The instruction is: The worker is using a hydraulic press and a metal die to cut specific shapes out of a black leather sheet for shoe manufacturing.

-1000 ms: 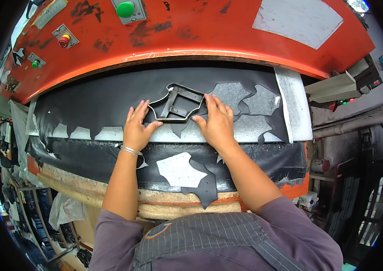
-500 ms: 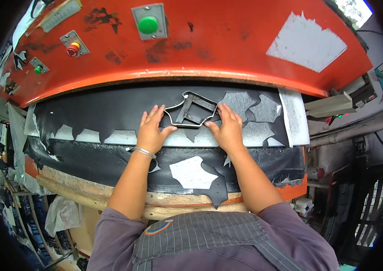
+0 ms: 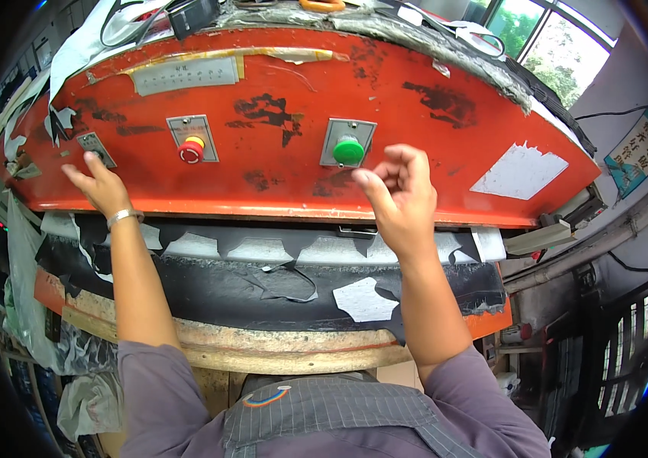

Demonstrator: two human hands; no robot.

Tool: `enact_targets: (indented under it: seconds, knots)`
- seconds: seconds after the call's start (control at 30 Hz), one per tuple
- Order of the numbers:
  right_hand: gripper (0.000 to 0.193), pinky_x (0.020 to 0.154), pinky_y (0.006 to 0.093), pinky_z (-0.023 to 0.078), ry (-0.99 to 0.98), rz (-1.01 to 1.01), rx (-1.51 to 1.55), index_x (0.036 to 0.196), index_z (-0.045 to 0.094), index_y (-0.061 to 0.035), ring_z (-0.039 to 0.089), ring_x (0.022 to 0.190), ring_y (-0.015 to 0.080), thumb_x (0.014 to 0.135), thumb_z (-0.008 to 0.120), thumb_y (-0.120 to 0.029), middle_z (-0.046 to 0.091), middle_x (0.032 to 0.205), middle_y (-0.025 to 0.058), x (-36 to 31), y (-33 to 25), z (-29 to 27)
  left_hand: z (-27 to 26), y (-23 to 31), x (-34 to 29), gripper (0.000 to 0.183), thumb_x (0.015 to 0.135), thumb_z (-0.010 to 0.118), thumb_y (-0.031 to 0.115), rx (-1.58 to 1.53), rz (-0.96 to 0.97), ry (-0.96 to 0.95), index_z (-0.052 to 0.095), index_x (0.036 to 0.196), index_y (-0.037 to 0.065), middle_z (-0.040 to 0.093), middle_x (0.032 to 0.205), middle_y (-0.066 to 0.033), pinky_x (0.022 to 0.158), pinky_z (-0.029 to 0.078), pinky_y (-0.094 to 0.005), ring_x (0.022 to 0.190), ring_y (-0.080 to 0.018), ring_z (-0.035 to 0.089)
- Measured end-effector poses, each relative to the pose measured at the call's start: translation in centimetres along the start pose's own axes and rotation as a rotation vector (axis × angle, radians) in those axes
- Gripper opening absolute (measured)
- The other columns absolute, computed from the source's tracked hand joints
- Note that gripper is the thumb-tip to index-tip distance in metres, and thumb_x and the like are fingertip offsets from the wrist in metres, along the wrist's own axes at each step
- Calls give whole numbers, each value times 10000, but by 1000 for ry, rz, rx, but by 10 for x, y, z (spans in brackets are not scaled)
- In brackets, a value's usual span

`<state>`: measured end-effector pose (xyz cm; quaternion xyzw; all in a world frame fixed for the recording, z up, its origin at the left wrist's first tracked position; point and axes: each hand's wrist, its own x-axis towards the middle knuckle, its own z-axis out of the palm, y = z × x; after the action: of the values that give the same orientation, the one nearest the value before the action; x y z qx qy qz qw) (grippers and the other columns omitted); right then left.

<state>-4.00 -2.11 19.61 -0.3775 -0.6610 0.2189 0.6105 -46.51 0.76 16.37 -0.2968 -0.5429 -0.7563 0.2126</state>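
My left hand (image 3: 101,187) is raised at the left of the orange press head (image 3: 278,183), its fingers apart and a fingertip over a small control plate (image 3: 98,146). The button there is hidden, so I cannot tell whether it is pressed. My right hand (image 3: 406,202) is lifted just right of a large green push button (image 3: 348,151), thumb apart and fingers loosely curled, holding nothing. Between the hands is a red and yellow emergency-stop button (image 3: 192,150). Only a metal edge of the cutting die (image 3: 358,232) shows below the press head; the rest is hidden.
Black sheet material (image 3: 209,282) with cut-out gaps lies on the press bed. A white cut piece (image 3: 366,300) and a thin black offcut (image 3: 286,284) rest on it. A worn wooden rail (image 3: 224,343) runs along the front. Metal bars (image 3: 538,238) stick out at right.
Both hands have let go of the cutting die and risen to the press front, left hand to the left. The view has tilted up, and the press head now hides most of the die.
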Motion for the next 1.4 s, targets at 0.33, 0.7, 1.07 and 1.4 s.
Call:
enact_targets:
  seconds: [0.33, 0.7, 1.07, 1.4]
  knots:
    - [463, 585, 414, 494, -390, 245, -532, 889, 521, -45, 641, 623, 297, 806, 711, -460, 618, 664, 135, -81, 26, 11, -51, 26, -69, 738, 937, 577, 298, 51, -8, -556, 187, 1471, -30, 306, 1477, -245, 1126, 227, -409, 1379, -324, 307]
    - [423, 776, 381, 497, -764, -8, -780, 898, 612, -49, 578, 905, 288, 577, 821, -229, 594, 894, 109, -215, 21, -4, -167, 128, -257, 208, 785, 679, 300, 164, 201, -1466, 722, 743, 101, 643, 730, -81, 672, 505, -393, 756, -286, 608]
    - [656, 813, 476, 485, -700, 333, -740, 997, 664, -18, 612, 966, 386, 771, 626, -633, 655, 993, 221, -122, 29, -13, -170, 128, -246, 227, 830, 679, 281, 133, -294, -1795, 742, 826, 63, 695, 771, -87, 685, 509, -300, 756, -186, 646]
    - [722, 945, 418, 393, -497, 475, -957, 1063, 603, 48, 578, 1034, 334, 683, 704, -557, 635, 1041, 223, -66, 143, -15, -23, 113, -325, 441, 974, 524, 226, -597, -1474, -1346, 441, 1322, -32, 510, 1293, -187, 920, 480, -395, 1090, -261, 559]
